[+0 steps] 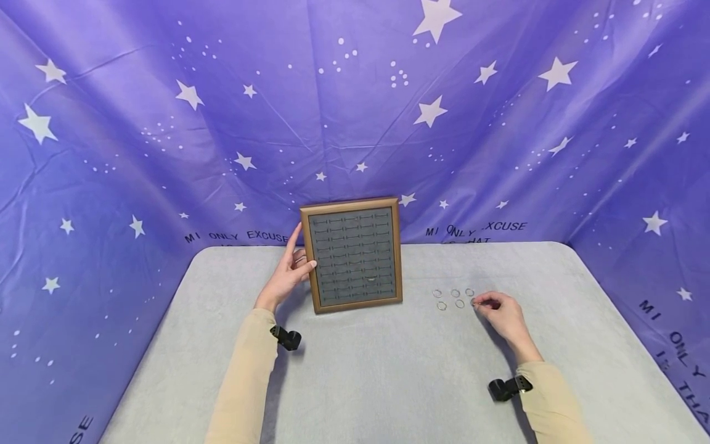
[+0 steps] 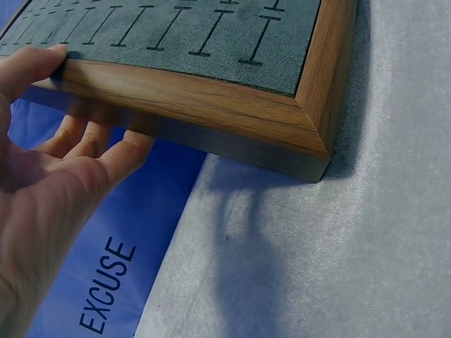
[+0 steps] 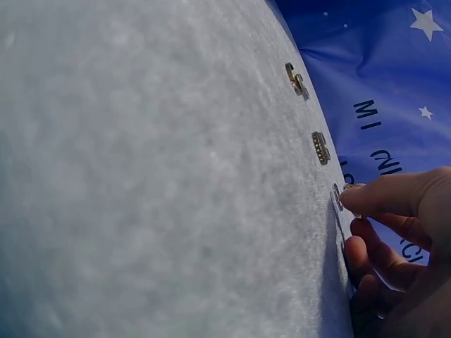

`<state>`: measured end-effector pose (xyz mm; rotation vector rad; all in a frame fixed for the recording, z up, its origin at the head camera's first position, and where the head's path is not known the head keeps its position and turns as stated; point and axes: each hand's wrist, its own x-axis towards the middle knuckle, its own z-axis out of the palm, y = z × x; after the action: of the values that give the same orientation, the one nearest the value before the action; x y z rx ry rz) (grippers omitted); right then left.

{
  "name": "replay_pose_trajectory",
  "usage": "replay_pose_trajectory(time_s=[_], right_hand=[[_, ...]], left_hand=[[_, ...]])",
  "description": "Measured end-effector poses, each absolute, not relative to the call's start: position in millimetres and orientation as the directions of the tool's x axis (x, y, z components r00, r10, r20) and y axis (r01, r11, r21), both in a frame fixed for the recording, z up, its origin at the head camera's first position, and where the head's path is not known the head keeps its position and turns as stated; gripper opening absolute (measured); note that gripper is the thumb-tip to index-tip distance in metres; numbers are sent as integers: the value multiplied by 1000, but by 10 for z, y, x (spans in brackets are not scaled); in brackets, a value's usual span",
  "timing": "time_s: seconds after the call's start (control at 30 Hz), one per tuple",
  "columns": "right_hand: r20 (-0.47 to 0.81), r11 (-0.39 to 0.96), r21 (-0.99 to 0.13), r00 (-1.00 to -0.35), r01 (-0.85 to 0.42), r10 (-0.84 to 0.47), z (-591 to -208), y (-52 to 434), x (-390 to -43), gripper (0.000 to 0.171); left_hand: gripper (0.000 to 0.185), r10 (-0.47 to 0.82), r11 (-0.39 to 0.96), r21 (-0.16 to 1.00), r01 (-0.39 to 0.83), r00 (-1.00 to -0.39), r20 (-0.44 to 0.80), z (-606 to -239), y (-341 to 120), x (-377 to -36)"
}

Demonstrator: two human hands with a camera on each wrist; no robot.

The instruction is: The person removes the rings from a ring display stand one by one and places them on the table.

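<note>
My left hand (image 1: 288, 271) grips the left side of a wood-framed ring display tray (image 1: 351, 306), thumb on the front edge and fingers behind it. The tray stands tilted up on the table, its grey-green padded face lined with rows of short slits. One ring (image 1: 371, 279) sits in a slit low on the right. Over to the right, my right hand (image 1: 505, 314) pinches a ring (image 1: 474, 302) between thumb and fingertips, low over the table and mostly hidden by them. Several loose rings (image 1: 459, 303) lie in two rows beside those fingertips, also seen edge-on in the right wrist view (image 3: 320, 148).
A pale grey cloth covers the table (image 1: 388, 382). Purple-blue fabric (image 1: 355, 111) with white stars and black lettering hangs behind and along both sides. Each wrist wears a small black camera (image 1: 286, 338) over a beige sleeve.
</note>
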<state>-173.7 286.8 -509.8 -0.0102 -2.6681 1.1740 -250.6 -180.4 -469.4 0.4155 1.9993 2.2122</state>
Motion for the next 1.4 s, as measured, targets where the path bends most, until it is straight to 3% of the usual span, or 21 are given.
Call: replay_pose_trajectory(time_s=[0.7,1.1,1.4], right_hand=[[164,702,-710,-983,-55,88,-5125,2859,-1773,11],[190,603,-797,-963,-38,190,-5084,2727,-1712,19],[178,507,-858,-974,-86,136,-5027,2324,-1739,19]], left_hand=[[92,291,-140,990,37,-954,77,-4543,-1790,-2432],[91,281,-116,993,30,-958,62,-4443,-1761,-2357],[92,268,-124,992,19,-962,52,-4643,-1799,-2476]])
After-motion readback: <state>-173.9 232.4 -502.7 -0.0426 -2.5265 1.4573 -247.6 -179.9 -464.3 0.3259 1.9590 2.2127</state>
